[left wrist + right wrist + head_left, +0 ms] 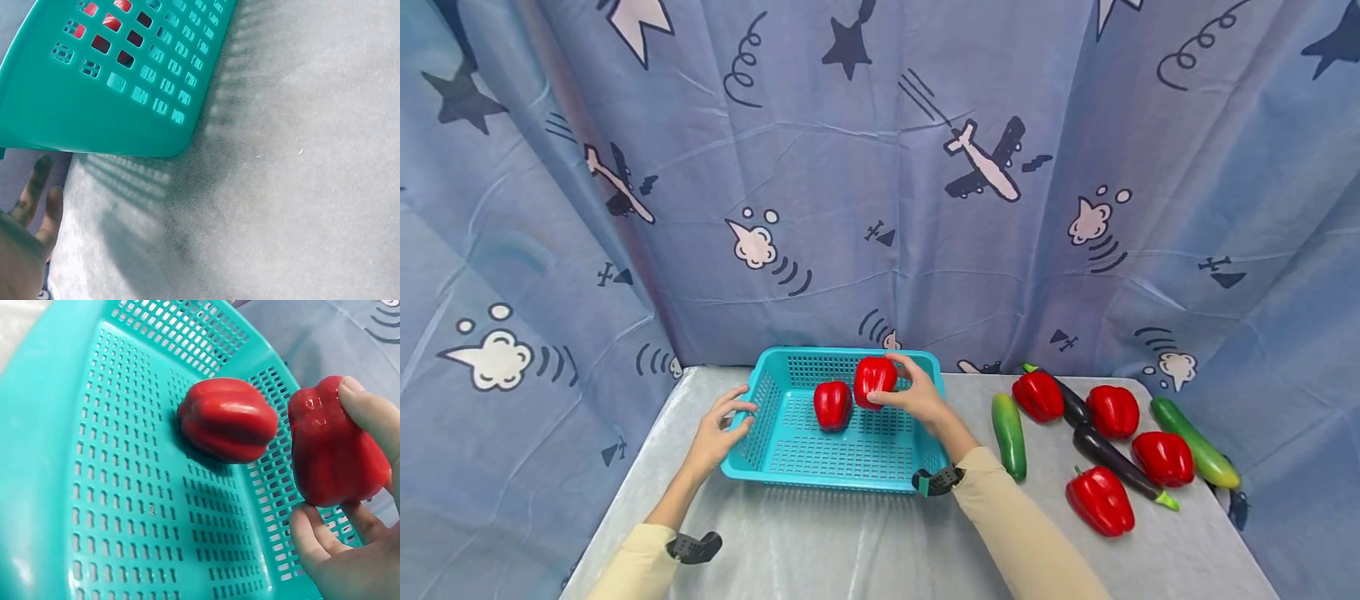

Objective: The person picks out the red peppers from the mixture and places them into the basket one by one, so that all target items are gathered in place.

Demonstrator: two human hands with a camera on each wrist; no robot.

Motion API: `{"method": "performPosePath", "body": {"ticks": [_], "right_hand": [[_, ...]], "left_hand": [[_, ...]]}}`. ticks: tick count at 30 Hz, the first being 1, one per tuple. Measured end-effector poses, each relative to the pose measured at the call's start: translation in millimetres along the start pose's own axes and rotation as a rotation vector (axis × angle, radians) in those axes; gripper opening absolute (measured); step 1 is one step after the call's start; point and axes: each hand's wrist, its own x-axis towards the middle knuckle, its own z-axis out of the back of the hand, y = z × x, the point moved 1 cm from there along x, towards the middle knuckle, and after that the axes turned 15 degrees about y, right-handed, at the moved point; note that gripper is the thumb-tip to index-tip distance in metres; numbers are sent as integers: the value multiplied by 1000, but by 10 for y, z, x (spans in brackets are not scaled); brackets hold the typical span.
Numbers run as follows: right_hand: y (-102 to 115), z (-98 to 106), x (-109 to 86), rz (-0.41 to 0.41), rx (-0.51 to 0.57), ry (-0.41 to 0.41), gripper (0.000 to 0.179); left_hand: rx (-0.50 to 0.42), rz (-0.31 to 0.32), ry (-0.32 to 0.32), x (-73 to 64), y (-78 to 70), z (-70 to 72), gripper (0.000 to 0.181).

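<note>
My right hand [921, 397] grips a red bell pepper [874, 382] between thumb and fingers, over the back part of a turquoise plastic basket [820, 477]. In the right wrist view this held pepper [331, 447] hangs above the basket's perforated floor. Another red bell pepper [832, 406] lies inside the basket, left of the held one. My left hand [718, 429] is at the basket's left rim, its fingers spread and loosely bent, holding nothing. The left wrist view shows the fingers [50, 219] beside the basket's outer wall [81, 119].
On the table's right side lie more red bell peppers [1101, 500], two dark eggplants [1116, 458], a cucumber [1009, 437] and a longer green cucumber [1195, 442] near the right edge. A blue patterned curtain [880, 208] hangs behind the pale table [820, 550].
</note>
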Motion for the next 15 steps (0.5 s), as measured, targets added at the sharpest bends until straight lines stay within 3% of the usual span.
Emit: {"method": "performPosePath", "body": {"ticks": [4, 11, 15], "right_hand": [[-36, -50, 21, -26, -7, -27, 80], [-53, -122, 70, -52, -33, -53, 78], [-79, -130, 63, -69, -44, -59, 78]], "left_hand": [[0, -5, -1, 10, 59, -5, 18], [14, 1, -12, 22, 308, -12, 18], [6, -2, -8, 25, 359, -4, 18]]}}
